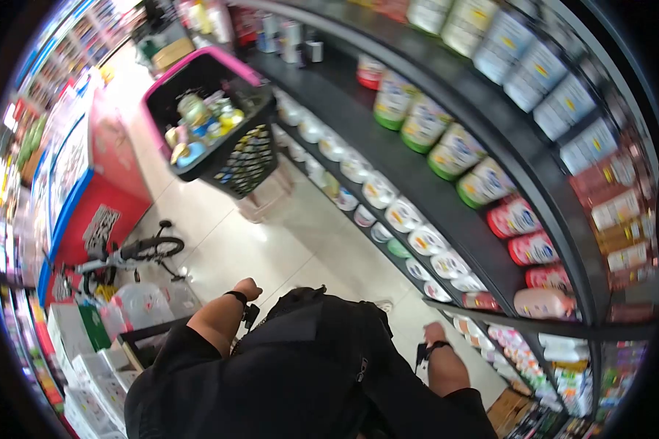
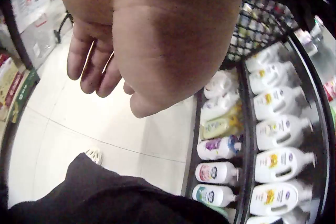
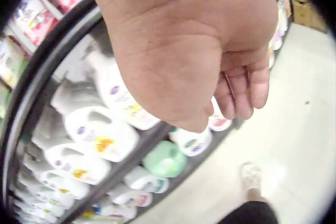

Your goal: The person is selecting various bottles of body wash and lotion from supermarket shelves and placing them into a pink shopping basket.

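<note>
My left hand hangs over the aisle floor in the head view; in the left wrist view the same hand has loosely bent fingers and holds nothing. My right hand is low beside the shelving, and in the right wrist view this hand has relaxed fingers with nothing in them. White pump bottles stand in rows on the shelf behind it. Beyond the left hand, a black basket with a pink rim holds several bottles and packages, on a pale stool.
Curved black shelving with bottles and tubs runs along the right. On the left are a red freezer with blue edges, a small bicycle, clear plastic containers and stacked boxes. Tiled floor lies between.
</note>
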### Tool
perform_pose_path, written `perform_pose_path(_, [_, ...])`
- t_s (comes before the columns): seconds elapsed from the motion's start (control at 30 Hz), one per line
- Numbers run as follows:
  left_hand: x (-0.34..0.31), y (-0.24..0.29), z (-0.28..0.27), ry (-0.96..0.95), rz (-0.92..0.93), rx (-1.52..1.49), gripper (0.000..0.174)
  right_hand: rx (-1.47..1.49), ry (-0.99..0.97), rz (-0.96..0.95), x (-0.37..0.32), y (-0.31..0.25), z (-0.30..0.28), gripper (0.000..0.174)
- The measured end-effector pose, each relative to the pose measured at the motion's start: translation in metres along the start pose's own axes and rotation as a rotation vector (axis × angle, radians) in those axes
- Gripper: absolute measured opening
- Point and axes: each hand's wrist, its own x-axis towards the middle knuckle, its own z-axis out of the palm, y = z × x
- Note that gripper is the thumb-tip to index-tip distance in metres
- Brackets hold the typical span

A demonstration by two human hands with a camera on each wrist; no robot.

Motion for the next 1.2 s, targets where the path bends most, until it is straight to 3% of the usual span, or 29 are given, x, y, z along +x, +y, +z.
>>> perform_pose_path(0.03, [-0.003,-0.022,0.005,-0.021,-0.045,-0.064,0.048,-0.286,0.216,-0.109,0.019,-0.010,-0.067,0.019])
perform_pose_path(0.07, [-0.011,-0.040,0.009,-0.042,-0.088,-0.128,0.048,-0.271,0.178,-0.004,0.047,-0.024,-0.121,0.020])
perform_pose_path(0.13, [-0.016,-0.078,0.022,-0.049,-0.118,-0.198,0.048,1.222,0.406,0.595,0.067,-0.123,-0.252,0.019])
perform_pose_path(0.2, [-0.030,-0.101,0.017,-0.064,-0.159,-0.287,0.047,1.257,0.375,0.367,0.123,-0.153,-0.285,0.032])
perform_pose_path(0.3, [-0.034,-0.143,0.023,-0.046,-0.185,-0.468,0.045,1.165,0.223,0.178,0.156,-0.242,-0.345,0.034])
perform_pose_path(0.4, [-0.031,-0.181,0.037,-0.006,-0.257,-0.549,0.046,1.185,0.107,0.038,0.183,-0.301,-0.368,0.035])
perform_pose_path(0.57, [-0.023,-0.198,0.033,-0.096,-0.376,-0.607,0.047,1.186,0.055,-0.050,0.203,-0.358,-0.420,0.038])
perform_pose_path(0.67, [-0.022,-0.177,-0.011,-0.087,-0.385,-0.670,0.046,1.204,0.097,-0.153,0.229,-0.375,-0.454,0.032])
perform_pose_path(0.77, [0.006,-0.173,-0.033,0.124,-0.325,-0.918,0.045,1.150,0.133,-0.383,0.252,-0.403,-0.503,0.028])
perform_pose_path(0.87, [0.009,-0.159,-0.113,0.436,-0.164,-1.150,0.037,1.110,0.102,-0.618,0.256,-0.461,-0.590,0.027])
perform_pose_path(1.0, [-0.007,-0.155,-0.225,0.886,-0.028,-1.015,0.031,1.150,0.033,-0.898,0.248,-0.534,-0.687,0.027])
perform_pose_path(1.17, [-0.046,-0.117,-0.341,1.044,0.190,-1.231,0.020,0.842,0.042,-1.009,0.247,-0.602,-0.722,0.036])
perform_pose_path(1.2, [-0.049,-0.108,-0.356,1.131,0.235,-1.108,0.022,0.749,0.074,-1.026,0.247,-0.610,-0.721,0.040])
